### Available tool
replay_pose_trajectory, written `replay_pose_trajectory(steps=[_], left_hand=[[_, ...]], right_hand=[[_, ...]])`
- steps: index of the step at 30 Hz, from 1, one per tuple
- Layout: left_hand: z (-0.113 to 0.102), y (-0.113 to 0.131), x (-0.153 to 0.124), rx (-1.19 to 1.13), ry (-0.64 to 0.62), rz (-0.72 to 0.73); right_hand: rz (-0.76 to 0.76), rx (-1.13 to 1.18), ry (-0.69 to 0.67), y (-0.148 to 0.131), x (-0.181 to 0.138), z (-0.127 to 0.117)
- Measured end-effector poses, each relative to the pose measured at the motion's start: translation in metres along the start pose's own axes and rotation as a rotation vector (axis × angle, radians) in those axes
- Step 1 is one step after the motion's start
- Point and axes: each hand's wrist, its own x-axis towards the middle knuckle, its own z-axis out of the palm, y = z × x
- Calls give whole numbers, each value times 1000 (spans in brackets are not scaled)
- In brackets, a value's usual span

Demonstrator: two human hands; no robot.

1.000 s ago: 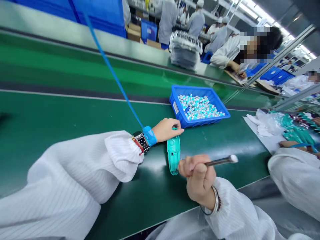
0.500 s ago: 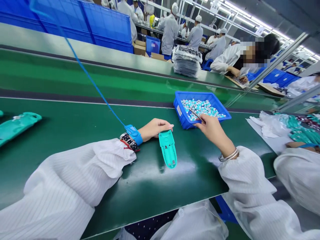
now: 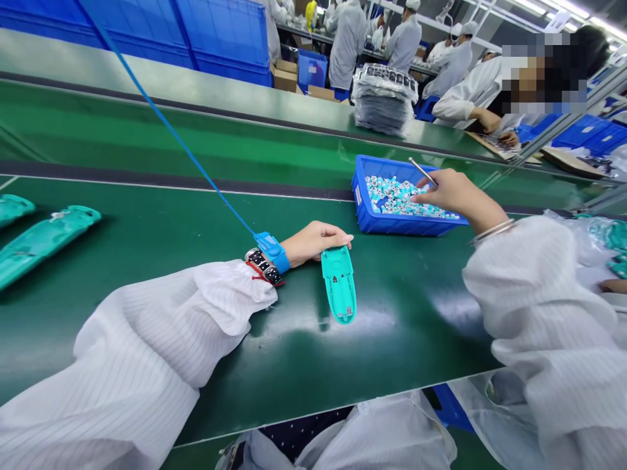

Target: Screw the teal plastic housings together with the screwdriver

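My left hand is closed on the upper end of a teal plastic casing half, its hollow inner side facing up. Small metal contacts show inside the casing, mostly at its lower end. Over a blue bin, my right hand has a slim metal tool tucked in its grip, with the tool's end sticking up to the left. Its fingertips reach down to the small teal-and-white parts in the bin. Whether they pinch one of these parts I cannot tell.
More teal casings lie at the left. A blue cord runs from my left wrist strap to the upper left. Beyond the green belt stands a bagged stack of trays. A co-worker works at the upper right.
My right hand has moved from the bin's near edge to over the parts inside it, carrying the metal tool. My left hand still holds the casing. The view has shifted slightly.
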Motion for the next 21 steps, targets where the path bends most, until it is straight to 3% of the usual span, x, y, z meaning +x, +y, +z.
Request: replay_pose_trajectory(steps=[4,8,13,17,21], left_hand=[[0,0,-1,-7,5,-12],[-2,0,-3,-31,-5,-5],[-5,-1,-9,-103,1,-18],[-5,-3,-18,-359,-57,16],[6,1,-27,-554,-146,44]], right_hand=[[101,-81,-258,16,21,4],[75,13,-296,9,21,20],[55,126,-109,-1,13,22],[40,251,105,-7,-4,15],[35,407,180,-15,-29,18]])
